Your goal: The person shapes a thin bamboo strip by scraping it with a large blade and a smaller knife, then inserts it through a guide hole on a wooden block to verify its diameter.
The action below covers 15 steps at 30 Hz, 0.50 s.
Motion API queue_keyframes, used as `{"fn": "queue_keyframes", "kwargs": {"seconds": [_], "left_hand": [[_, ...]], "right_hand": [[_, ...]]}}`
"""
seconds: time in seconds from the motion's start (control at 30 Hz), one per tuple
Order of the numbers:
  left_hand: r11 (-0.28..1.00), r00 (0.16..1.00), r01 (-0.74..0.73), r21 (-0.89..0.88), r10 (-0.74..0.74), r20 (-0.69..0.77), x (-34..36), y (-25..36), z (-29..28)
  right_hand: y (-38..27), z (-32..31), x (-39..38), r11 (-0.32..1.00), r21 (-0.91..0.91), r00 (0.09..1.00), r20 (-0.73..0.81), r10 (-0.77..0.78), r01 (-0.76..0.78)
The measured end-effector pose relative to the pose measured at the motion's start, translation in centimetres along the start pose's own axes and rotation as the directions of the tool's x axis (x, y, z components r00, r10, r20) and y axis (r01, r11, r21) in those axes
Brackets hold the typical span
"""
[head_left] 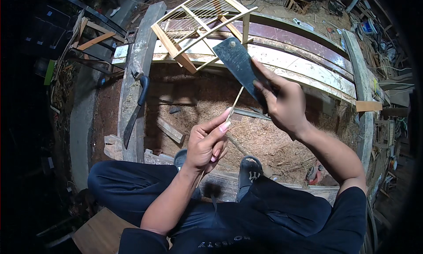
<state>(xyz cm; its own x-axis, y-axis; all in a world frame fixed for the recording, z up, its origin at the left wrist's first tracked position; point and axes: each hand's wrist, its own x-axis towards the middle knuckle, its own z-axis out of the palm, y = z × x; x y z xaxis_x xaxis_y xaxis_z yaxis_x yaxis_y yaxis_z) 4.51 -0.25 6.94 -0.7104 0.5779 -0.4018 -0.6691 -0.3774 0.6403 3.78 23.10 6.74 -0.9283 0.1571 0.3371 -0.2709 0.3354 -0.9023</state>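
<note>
My left hand [208,141] pinches a thin bamboo stick [238,98] between thumb and fingertips. The stick slants up to the right, and its lower part passes behind my palm and out below it. Closed around a dark, broad cleaver [238,60] is my right hand [284,100]; a round hole shows near the blade's far end. The stick's upper end meets the blade's lower edge; whether it passes behind the blade cannot be seen. Past the blade stands a light wooden cage frame [183,47] strung with thin parallel rods, tilted on the planks.
A dark-handled knife [137,108] lies along the left wooden beam [145,47]. Pale planks [299,69] cross to the right beam [362,82]. Shavings [282,144] cover the ground ahead of my feet, with a wood offcut [171,129] among them.
</note>
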Motion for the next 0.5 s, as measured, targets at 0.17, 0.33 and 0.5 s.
{"fn": "queue_keyframes", "kwargs": {"seconds": [0.17, 0.33, 0.5], "left_hand": [[0.999, 0.999, 0.021, 0.031, -0.020, -0.038, -0.1, -0.1, -0.3], [0.995, 0.996, 0.029, 0.093, -0.021, -0.083, 0.2, -0.2, 0.2], [0.994, 0.996, 0.015, 0.108, -0.006, -0.085, 0.3, -0.4, 0.1]], "right_hand": [[-1.0, 0.3, -0.8, 0.996, -0.072, 0.997, 0.066, -0.051, 0.056], [-0.4, 0.2, -1.1, 1.000, 0.005, 0.996, 0.093, -0.009, 0.009], [-0.3, 0.4, -0.8, 1.000, 0.021, 0.998, 0.059, -0.019, 0.018]]}}
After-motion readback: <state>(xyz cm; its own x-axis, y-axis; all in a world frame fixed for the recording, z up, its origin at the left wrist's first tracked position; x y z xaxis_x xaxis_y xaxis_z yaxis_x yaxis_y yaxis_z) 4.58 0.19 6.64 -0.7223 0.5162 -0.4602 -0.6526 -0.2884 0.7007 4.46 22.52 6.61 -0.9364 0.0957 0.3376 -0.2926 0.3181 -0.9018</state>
